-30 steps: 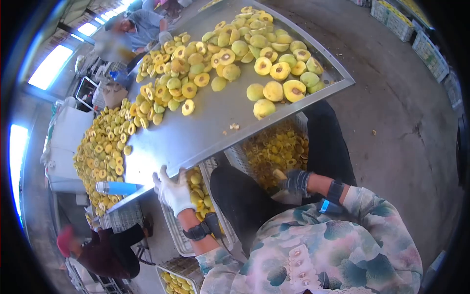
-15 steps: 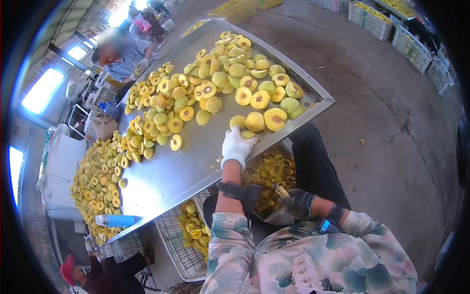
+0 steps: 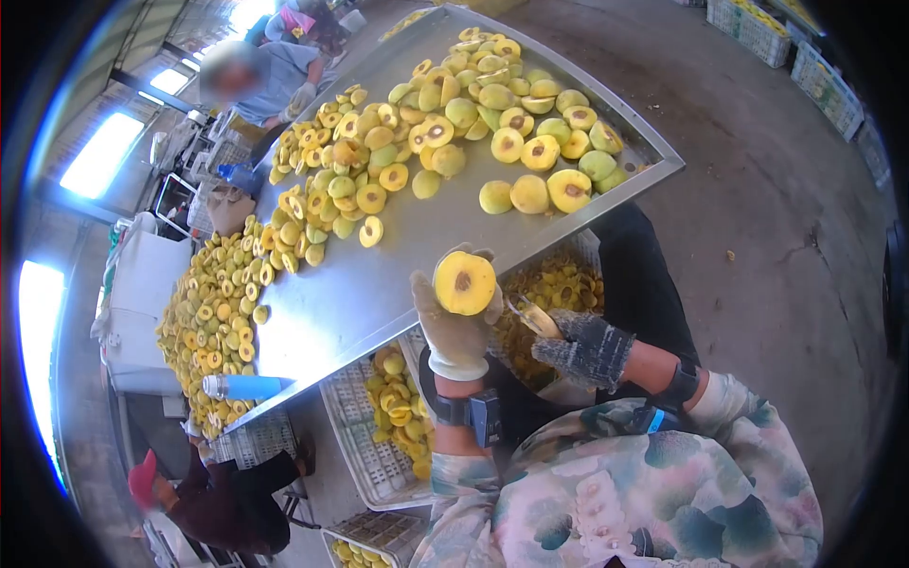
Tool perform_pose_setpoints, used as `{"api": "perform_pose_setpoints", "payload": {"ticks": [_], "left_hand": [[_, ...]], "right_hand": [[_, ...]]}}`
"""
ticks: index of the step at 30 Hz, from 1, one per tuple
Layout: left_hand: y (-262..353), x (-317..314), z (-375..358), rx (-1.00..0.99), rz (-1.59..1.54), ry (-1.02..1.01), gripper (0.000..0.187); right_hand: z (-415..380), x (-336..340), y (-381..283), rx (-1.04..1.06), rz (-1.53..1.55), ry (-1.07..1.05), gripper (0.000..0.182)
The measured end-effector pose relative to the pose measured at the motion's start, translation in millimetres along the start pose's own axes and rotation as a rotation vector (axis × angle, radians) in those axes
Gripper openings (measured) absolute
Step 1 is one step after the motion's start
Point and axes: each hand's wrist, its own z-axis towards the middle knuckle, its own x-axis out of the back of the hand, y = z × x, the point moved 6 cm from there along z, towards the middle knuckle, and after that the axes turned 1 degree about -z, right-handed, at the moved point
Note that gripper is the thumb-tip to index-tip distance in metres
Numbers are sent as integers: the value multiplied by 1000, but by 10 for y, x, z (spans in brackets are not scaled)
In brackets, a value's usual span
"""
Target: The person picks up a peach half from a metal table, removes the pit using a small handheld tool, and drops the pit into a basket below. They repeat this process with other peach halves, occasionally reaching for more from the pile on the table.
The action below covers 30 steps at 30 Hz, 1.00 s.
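Observation:
My left hand [image 3: 453, 336], in a pale glove, holds a yellow peach half [image 3: 465, 282] with its cut face and brown centre turned up. It is just off the near edge of the metal table [image 3: 417, 275]. To its right, my right hand [image 3: 585, 348], in a dark grey glove, is closed around the light handle of a small pitting tool [image 3: 538, 320]. The tool's thin metal tip points toward the peach half, close to my left fingers. Many more peach halves [image 3: 445, 118] lie heaped on the table.
Below the table edge is a container of peach pieces [image 3: 568, 275]. A white crate [image 3: 352, 431] with more peaches stands at lower left. A blue bottle [image 3: 244, 386] lies on the table's left side. Co-workers are at the far side [image 3: 275, 80] and lower left [image 3: 222, 502].
My left hand has lifted a peach half off the table and drawn it back with the cut face up. My right hand has raised the pitting tool near it. The view has shifted.

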Motion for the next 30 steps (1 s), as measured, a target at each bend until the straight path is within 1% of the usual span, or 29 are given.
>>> {"api": "perform_pose_setpoints", "payload": {"ticks": [1,2,3,4,5,7,8,9,10,11,12,13,14,16,18,20,21,22,23,26,28,29,30], "left_hand": [[9,18,-39,-26,65,-60,54],[15,19,-78,-52,130,-120,56],[3,-20,-115,-55,128,-115,56],[28,-24,-152,-145,320,-12,57],[81,-43,-190,-232,512,90,59],[117,-94,-256,-256,567,87,57],[139,-127,-286,-278,625,82,56],[139,-164,-307,-280,623,84,56],[130,-194,-331,-285,506,91,55],[117,-202,-350,-289,389,98,53],[104,-203,-364,-290,387,99,53],[112,-215,-385,-332,498,106,53],[118,-230,-407,-372,608,113,53],[82,-225,-456,-350,582,109,54],[44,-239,-464,-327,557,104,55],[81,-302,-505,-475,556,117,52],[82,-326,-516,-472,555,119,52],[115,-371,-545,-517,661,134,52],[148,-415,-569,-561,767,147,52],[149,-481,-589,-552,735,76,48],[166,-517,-595,-520,699,67,46],[157,-529,-597,-441,646,47,47],[134,-537,-600,-362,593,28,47]], "right_hand": [[67,-40,34,86,-70,21,30],[79,-85,31,84,-72,15,30],[95,-141,-5,112,11,-2,29],[105,-184,-35,140,93,-16,28],[111,-214,-26,138,91,-18,28],[95,-199,-98,299,-24,100,26],[97,-214,-101,298,-26,99,26],[108,-237,-76,249,-12,78,27],[117,-262,-48,200,3,57,27],[128,-285,-25,199,1,55,27],[132,-292,-49,286,-90,100,28],[119,-294,-93,374,-182,147,29],[115,-304,-100,372,-183,148,29],[99,-333,-156,318,-7,119,32],[92,-347,-168,351,-62,140,33],[89,-368,-145,378,-115,159,34],[82,-380,-156,452,-128,177,34],[59,-390,-180,527,-139,197,34],[39,-396,-182,525,-135,201,34],[-59,-390,-236,552,-107,165,33],[-56,-415,-196,468,-123,74,32],[-74,-405,-205,466,-120,76,32],[-94,-419,-212,458,-92,28,32]]}}
